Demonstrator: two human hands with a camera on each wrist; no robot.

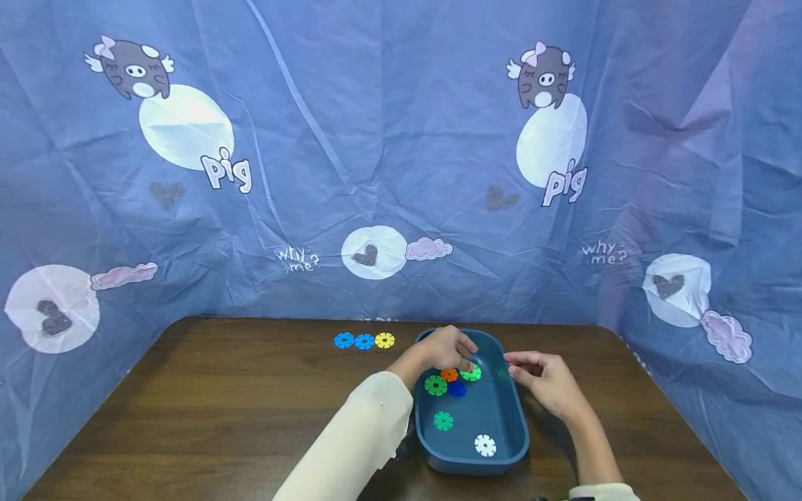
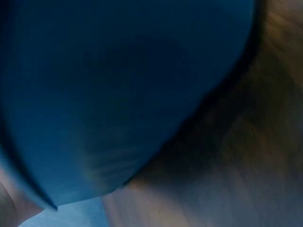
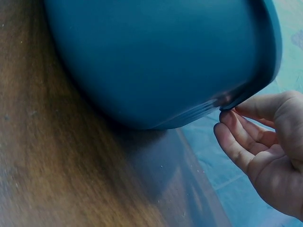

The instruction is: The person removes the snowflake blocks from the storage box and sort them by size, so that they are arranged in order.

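Note:
In the head view a dark blue-green tray [image 1: 471,460] holds several small notched plastic discs. My left hand [image 1: 446,348] reaches into its far part, fingers apart, with a fingertip right at a light green disc [image 1: 471,374]. Beside that disc lie an orange disc [image 1: 449,375], a dark blue disc [image 1: 458,390] and a green disc [image 1: 435,386]. My right hand [image 1: 548,379] is outside the tray's right side, its fingertips at the rim, as the right wrist view also shows. Only the tray's outer wall [image 2: 123,94] fills most of the blurred left wrist view.
Nearer in the tray lie a teal-green disc [image 1: 443,421] and a white disc [image 1: 485,445]. Left of the tray, on the wooden table [image 1: 250,417], two blue discs [image 1: 364,342] and a yellow disc [image 1: 385,340] form a row. A blue printed cloth [image 1: 426,153] hangs behind the table.

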